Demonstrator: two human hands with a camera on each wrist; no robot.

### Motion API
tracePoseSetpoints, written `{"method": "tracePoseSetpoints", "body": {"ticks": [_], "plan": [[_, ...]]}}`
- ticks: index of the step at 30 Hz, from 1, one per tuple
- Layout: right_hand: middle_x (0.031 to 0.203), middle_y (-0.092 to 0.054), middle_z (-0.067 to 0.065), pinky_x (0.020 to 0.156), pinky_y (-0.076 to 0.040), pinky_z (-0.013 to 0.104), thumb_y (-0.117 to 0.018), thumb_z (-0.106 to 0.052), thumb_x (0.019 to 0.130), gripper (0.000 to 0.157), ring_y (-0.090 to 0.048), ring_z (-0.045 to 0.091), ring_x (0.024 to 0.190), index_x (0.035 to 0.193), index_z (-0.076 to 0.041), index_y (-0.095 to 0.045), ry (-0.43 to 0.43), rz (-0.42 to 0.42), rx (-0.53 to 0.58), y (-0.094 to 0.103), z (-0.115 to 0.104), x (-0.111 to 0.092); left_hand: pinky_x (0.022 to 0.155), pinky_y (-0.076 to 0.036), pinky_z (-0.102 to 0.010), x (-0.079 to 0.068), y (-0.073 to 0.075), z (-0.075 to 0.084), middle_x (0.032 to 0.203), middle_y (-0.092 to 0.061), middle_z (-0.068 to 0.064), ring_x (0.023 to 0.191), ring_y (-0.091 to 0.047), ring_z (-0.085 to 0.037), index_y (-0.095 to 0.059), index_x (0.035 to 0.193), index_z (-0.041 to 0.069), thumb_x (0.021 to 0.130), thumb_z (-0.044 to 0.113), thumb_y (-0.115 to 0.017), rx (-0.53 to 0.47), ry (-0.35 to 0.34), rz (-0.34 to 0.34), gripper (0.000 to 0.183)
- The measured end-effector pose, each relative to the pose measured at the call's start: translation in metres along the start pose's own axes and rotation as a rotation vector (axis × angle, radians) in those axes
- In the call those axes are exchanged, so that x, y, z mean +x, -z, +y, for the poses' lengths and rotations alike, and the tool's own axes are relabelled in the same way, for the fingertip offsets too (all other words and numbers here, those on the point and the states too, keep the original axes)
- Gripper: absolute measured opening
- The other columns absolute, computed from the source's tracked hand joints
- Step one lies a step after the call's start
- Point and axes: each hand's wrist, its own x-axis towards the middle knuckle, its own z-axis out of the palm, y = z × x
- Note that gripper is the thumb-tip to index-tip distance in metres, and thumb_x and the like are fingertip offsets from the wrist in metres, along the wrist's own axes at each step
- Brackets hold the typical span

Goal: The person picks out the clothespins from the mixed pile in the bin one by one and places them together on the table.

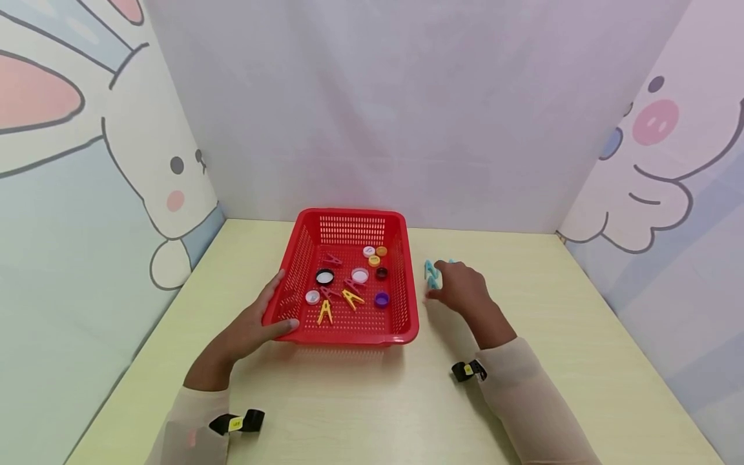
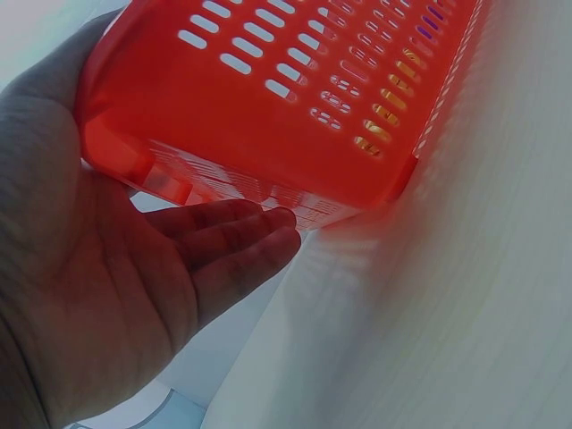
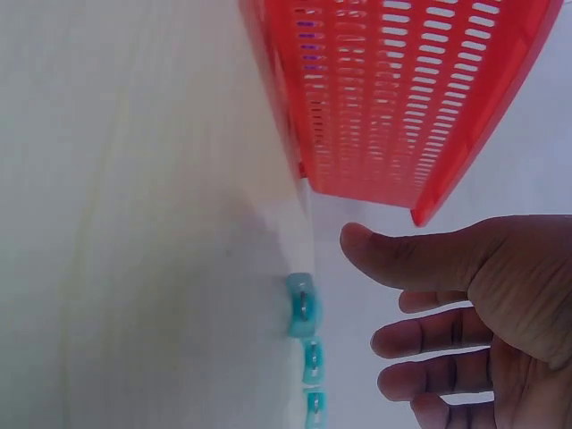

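Observation:
My left hand [image 1: 248,332] holds a red plastic basket [image 1: 352,212] by its near left corner, thumb over the rim and fingers along the outside wall. Inside lie yellow clothespins [image 1: 352,299], red clothespins [image 1: 332,259] and several bottle caps, among them a purple cap [image 1: 381,299] and a black-rimmed cap [image 1: 325,277]. To the right of the basket, my right hand [image 1: 463,287] hovers by a few teal clothespins [image 1: 431,270] on the table. In the right wrist view its fingers are loosely bent and apart from the teal clothespins [image 3: 303,305], with nothing between them.
The pale wooden table [image 1: 325,413] runs up to a plain light wall [image 1: 372,116] at the back. Side panels with a cartoon rabbit [image 1: 139,148] on the left and a cartoon pig-like figure [image 1: 651,168] on the right enclose it.

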Motion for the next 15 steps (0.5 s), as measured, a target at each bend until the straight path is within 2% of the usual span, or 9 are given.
{"method": "tracePoseSetpoints", "body": {"ticks": [4,11,15], "plan": [[0.092,-0.073,0.007,0.064,-0.058,0.040,-0.096,-0.033,0.083,0.050,-0.066,0.025,0.081,0.119,-0.009,-0.071,0.010,-0.004,0.014,0.007,-0.003,-0.003,0.093,-0.068,-0.048,0.000,0.000,0.000,0.169,-0.032,-0.025,0.150,-0.043,-0.053,0.003,0.177,0.031,0.092,0.025,-0.084,-0.001,0.002,0.001,0.122],[0.105,-0.078,0.013,0.069,-0.064,0.044,-0.094,-0.028,0.086,0.070,-0.070,0.027,0.086,0.147,-0.008,-0.064,0.014,0.000,0.006,0.021,-0.012,-0.010,0.092,-0.069,-0.048,0.000,0.000,0.000,0.169,-0.032,-0.025,0.150,-0.043,-0.053,0.002,0.177,0.030,0.092,0.025,-0.085,-0.004,0.003,0.003,0.122],[0.105,-0.078,0.014,0.070,-0.065,0.044,-0.092,-0.022,0.088,0.073,-0.071,0.028,0.089,0.152,-0.008,-0.061,0.019,0.010,0.027,0.029,-0.018,-0.017,0.092,-0.069,-0.048,0.001,0.000,0.000,0.169,-0.032,-0.025,0.150,-0.042,-0.053,0.002,0.177,0.029,0.091,0.024,-0.085,-0.002,0.000,0.005,0.122]]}}
